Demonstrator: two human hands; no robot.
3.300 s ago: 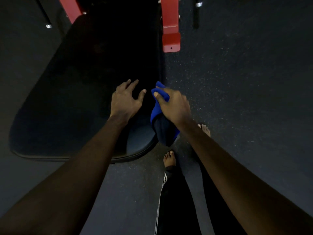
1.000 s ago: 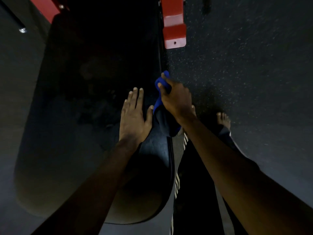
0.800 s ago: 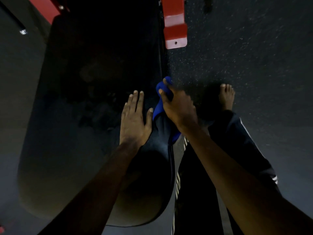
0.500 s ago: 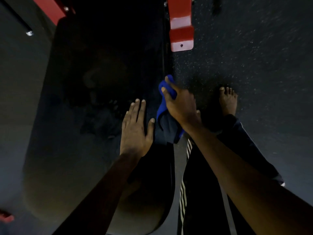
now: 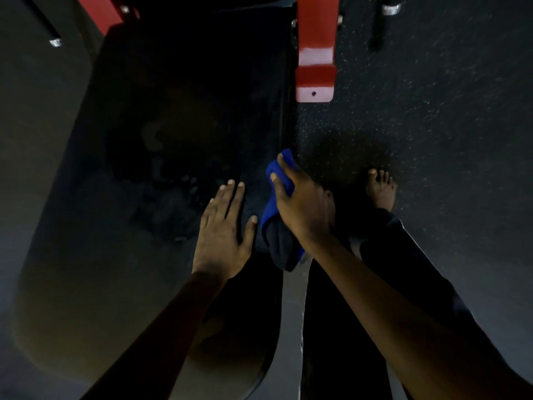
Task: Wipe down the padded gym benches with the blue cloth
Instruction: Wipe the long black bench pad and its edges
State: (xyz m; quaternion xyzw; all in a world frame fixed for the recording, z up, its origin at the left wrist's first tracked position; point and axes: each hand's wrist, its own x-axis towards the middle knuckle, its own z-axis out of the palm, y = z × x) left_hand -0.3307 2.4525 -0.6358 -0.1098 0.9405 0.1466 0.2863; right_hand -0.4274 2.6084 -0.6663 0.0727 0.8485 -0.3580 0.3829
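A black padded bench [image 5: 121, 197] fills the left and middle of the head view, running away from me. My left hand [image 5: 223, 229] lies flat on its pad near the right edge, fingers spread. My right hand [image 5: 302, 209] presses a crumpled blue cloth [image 5: 277, 192] against the bench's right side edge. The cloth's lower part hangs down in shadow below my wrist.
A red frame bar [image 5: 315, 50] juts out past the bench's right side at the top, and another red bar [image 5: 101, 10] sits at the upper left. Dark speckled rubber floor [image 5: 432, 111] lies to the right. My bare foot [image 5: 380, 189] stands on it beside the bench.
My right hand and the cloth have shifted slightly along the bench's right edge. My left hand stays flat on the pad. My right foot stepped forward on the floor.
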